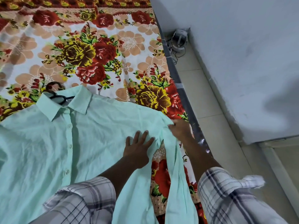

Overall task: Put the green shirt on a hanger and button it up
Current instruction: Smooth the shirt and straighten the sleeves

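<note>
Left hand [139, 149] flat on green shirt [80, 135]; right hand [179, 129] pinches its shoulder.

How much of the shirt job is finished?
Mostly done: the hanger sits inside the green shirt's collar, and the front buttons look closed. Now the left hand presses the cloth flat while the right hand grips the sleeve. Only tidying seems left.

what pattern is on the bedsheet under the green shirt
Floral: red and yellow roses with peach flowers on the white bedsheet, clear in the head view.
</note>
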